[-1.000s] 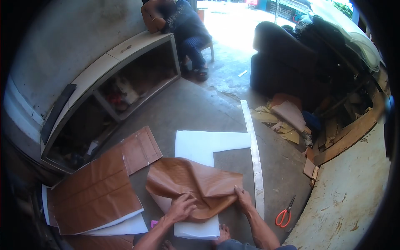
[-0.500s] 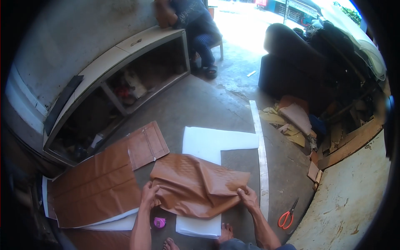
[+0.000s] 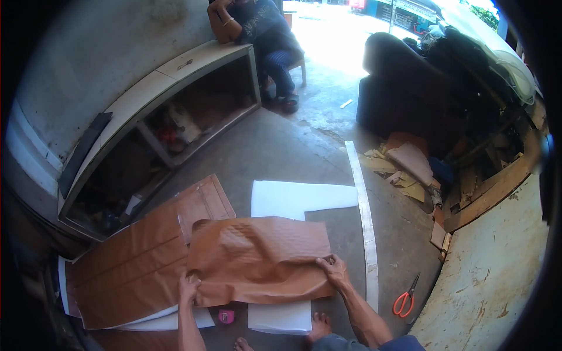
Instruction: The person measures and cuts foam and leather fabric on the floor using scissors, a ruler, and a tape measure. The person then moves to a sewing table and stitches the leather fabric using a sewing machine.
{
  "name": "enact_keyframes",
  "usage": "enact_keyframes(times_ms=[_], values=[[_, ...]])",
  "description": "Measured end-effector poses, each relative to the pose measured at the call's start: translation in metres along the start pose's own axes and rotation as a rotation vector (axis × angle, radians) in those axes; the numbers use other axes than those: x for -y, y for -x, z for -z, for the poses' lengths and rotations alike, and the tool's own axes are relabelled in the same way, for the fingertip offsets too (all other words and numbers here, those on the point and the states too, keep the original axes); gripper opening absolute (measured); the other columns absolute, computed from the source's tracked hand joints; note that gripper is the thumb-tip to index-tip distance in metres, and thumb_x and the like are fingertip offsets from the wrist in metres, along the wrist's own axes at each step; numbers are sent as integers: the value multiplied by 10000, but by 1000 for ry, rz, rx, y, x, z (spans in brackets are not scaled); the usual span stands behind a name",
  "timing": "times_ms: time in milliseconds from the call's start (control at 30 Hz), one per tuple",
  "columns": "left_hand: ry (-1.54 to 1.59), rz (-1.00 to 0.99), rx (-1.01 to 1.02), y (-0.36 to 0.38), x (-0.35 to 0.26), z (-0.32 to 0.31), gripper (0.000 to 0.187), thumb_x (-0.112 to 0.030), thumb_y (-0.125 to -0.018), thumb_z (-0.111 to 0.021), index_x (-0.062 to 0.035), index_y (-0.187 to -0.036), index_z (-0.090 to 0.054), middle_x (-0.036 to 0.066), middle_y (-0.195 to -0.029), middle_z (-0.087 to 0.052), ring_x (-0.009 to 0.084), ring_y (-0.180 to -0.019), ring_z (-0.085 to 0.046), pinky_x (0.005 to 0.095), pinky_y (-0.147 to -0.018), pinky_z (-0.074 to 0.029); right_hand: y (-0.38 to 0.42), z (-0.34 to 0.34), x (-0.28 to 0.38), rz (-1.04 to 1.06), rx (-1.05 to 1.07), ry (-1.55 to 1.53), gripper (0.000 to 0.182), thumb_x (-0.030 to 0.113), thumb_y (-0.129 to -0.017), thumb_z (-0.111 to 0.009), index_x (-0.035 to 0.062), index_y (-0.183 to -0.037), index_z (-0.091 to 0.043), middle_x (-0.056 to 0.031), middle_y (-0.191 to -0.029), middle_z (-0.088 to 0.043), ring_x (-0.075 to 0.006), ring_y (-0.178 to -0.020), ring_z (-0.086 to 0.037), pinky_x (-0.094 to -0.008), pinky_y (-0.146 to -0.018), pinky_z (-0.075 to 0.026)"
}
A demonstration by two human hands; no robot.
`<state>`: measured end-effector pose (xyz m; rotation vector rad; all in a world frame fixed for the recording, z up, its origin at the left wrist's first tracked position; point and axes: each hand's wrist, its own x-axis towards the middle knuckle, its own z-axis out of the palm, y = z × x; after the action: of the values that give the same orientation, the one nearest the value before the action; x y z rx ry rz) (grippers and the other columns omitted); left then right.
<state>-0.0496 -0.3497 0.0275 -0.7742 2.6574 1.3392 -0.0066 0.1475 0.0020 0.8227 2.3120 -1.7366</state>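
Observation:
A piece of brown leather-like sheet [image 3: 263, 251], creased in its middle, is stretched between my hands. My left hand [image 3: 189, 288] pinches its lower left corner, and my right hand [image 3: 333, 271] grips its right edge. Under it lies a white foam sheet [image 3: 280, 319], whose L-shaped upper part [image 3: 293, 198] shows beyond the far edge. To the left is a larger stitched brown cover [image 3: 129, 269] over white padding. A pink tape measure [image 3: 226, 316] sits on the floor near my left hand. Orange-handled scissors [image 3: 404, 303] lie at the right.
A long metal ruler [image 3: 364, 222] lies on the floor right of the foam. Scraps [image 3: 410, 169] are piled near a dark armchair [image 3: 404, 88]. A low cabinet [image 3: 161, 76] lines the left wall; a person [image 3: 272, 47] sits at its far end. A pale board [image 3: 486, 263] is at right.
Both hands have moved left, carrying the brown sheet with them. It is now spread flatter and squarer, and overlaps the stitched cover's edge. The view has shifted slightly.

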Motion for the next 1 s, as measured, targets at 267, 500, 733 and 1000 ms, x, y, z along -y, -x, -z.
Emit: enact_keyframes(times_ms=[267, 500, 733, 1000], values=[[299, 20, 163, 2, 11, 34, 547, 82, -812, -703, 43, -1328, -524, 33, -909, -654, 114, -841, -626, 248, -767, -514, 67, 21, 39, -114, 6, -136, 733, 282, -839, -816, -1, -1433, -495, -204, -1134, -685, -227, -1029, -663, -343, -879, -534], [231, 81, 242, 11, 19, 36, 530, 86, -833, -701, 49, -1328, -517, 41, -887, -682, 114, -803, -640, 237, -761, -517, 80, 11, -25, -94, -13, -181, 729, 187, -847, -803, -36, -1445, -451, -210, -1179, -683, -235, -1048, -685, -330, -907, -550], [83, 91, 318, 18, 2, 48, 508, 71, -835, -694, 46, -1321, -547, 141, -1066, -711, 185, -975, -682, 282, -851, -536, 105, 17, -2, -225, 35, -244, 754, 159, -851, -797, -52, -1464, -413, -226, -1245, -655, -259, -1105, -668, -333, -942, -544], [128, 115, 363, 12, 10, 56, 506, 68, -832, -704, 49, -1318, -566, 139, -1134, -701, 200, -1040, -674, 303, -918, -533, 119, 24, -34, -173, 238, -70, 927, 252, -706, -899, -33, -1467, -454, -215, -1265, -644, -288, -1133, -655, -351, -993, -509]])
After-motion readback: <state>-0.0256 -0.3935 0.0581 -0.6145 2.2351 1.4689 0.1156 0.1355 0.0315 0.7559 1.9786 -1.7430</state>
